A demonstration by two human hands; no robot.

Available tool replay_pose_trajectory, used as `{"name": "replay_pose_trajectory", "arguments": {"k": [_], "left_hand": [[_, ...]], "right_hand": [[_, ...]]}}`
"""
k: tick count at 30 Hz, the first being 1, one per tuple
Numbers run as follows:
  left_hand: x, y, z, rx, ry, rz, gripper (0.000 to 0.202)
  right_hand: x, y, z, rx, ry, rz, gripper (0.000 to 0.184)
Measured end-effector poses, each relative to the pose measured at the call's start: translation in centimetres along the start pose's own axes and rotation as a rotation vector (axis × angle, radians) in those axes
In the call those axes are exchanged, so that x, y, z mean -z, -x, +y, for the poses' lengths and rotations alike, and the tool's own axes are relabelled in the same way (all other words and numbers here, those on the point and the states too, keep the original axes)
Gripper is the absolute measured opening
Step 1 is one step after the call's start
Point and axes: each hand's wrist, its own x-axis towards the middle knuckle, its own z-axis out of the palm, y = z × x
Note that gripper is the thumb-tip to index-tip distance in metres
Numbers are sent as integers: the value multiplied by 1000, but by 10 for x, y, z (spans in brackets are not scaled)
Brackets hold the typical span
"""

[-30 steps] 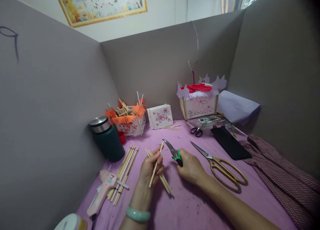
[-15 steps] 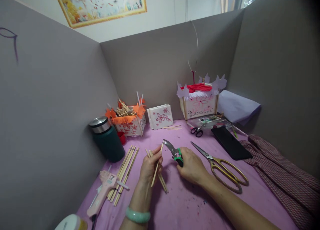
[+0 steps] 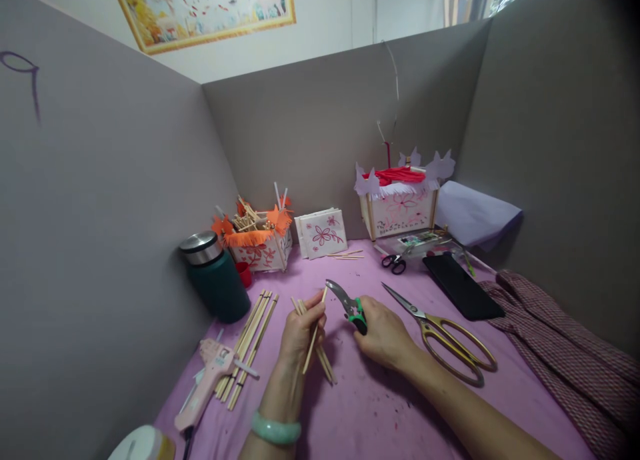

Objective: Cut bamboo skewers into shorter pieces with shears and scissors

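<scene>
My left hand [image 3: 301, 330], with a pale green bangle [image 3: 277, 429] at the wrist, is closed around several thin wooden sticks [image 3: 326, 365]. One stick [image 3: 311, 348] slants up apart from the others, its upper end at the blade tips of the pruning shears [image 3: 341, 296]. Those shears have curved metal blades and green-and-black handles, and my right hand [image 3: 383, 333] is wrapped around the handles. Whether the blades touch the stick I cannot tell. Left of my left hand lie more sticks [image 3: 253, 343] with dark bands, beside a pink glue gun [image 3: 207, 388].
Gold-handled scissors [image 3: 457, 343] and a black phone [image 3: 463, 287] lie to the right. A dark green bottle [image 3: 216, 283] stands at left. Behind are an orange-trimmed box [image 3: 257, 255] of sticks, drawn cards [image 3: 323, 235] and a purple-trimmed box [image 3: 400, 213]. Grey panels [image 3: 320, 133] enclose the table.
The view has shifted very slightly. Both hands, the sticks and the pruning shears keep nearly the same positions.
</scene>
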Motion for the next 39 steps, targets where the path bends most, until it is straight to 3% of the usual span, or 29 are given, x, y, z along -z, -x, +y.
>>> {"name": "replay_pose_trajectory", "arguments": {"k": [10,20,30,39], "left_hand": [[1,-2,-3,2,54,-35,59],[1,-3,0,45,190,-92,51],[1,-3,-4,42,262,-145,50],[8,-6,-2,90,269,-125,36]], "right_hand": [[-1,-3,3,-78,116,-51,17],[-7,-3,5,-17,-41,75,20],[-10,1,-2,-27,-31,38,22],[-6,-5,4,-66,108,-51,17]]}}
